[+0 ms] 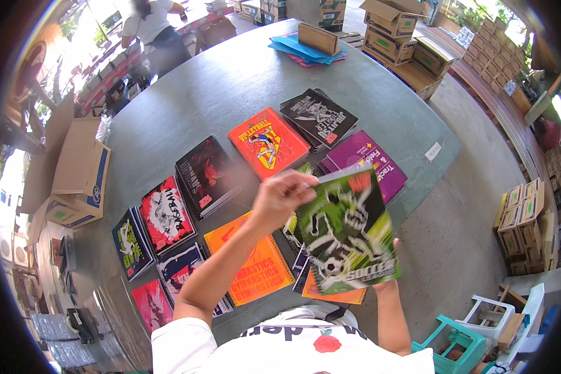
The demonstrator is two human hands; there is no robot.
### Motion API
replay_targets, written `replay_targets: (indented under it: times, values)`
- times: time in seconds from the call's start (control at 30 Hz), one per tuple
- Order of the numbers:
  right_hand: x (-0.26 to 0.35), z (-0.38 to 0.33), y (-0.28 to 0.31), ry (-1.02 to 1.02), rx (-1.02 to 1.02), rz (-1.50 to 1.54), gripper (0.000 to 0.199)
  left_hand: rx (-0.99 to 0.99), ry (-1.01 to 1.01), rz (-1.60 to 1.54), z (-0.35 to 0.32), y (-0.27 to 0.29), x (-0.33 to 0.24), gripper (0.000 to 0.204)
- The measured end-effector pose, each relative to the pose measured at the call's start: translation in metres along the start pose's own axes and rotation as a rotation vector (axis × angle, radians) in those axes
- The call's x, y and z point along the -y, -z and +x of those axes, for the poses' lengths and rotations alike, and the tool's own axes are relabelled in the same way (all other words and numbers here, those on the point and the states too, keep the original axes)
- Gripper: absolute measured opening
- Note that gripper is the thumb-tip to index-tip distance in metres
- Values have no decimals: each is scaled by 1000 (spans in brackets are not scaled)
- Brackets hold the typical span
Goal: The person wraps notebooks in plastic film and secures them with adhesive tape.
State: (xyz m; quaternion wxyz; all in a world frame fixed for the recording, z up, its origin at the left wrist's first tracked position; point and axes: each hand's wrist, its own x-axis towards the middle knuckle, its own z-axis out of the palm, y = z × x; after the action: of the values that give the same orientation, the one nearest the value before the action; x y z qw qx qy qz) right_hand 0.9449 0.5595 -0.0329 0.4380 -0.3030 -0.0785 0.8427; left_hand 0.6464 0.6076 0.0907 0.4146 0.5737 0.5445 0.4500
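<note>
A green and black spiral notebook (349,227) with a picture of a player kicking a ball is held up, tilted, over the near right part of the table. My left hand (285,196) pinches its upper left corner. My right hand (389,285) grips its lower right edge, the fingers mostly hidden behind it. Under and beside it, partly covered, lie an orange notebook (336,291) and a purple notebook (371,159). Left of it is a yellow-orange notebook (258,268), partly behind my left forearm.
Stacks of notebooks stand in rows: orange-red (268,142), black (321,117), dark red (202,174), red and white (167,215). Farther off on the grey table (187,93) are blue sheets (299,50) under a wooden block (318,38). An open carton (78,168) stands left; a person (153,31) is far left.
</note>
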Motion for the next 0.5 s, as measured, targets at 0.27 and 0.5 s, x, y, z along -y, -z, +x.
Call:
replay_targets:
  times: [0.27,0.5]
  values:
    - [-11,-12,-32,95,-189,-567,57,-158,-130,1297,64,12,130,42]
    - [-12,-9,-30,69,-168,-509,58,-231,-253,1529,63,25,139,38]
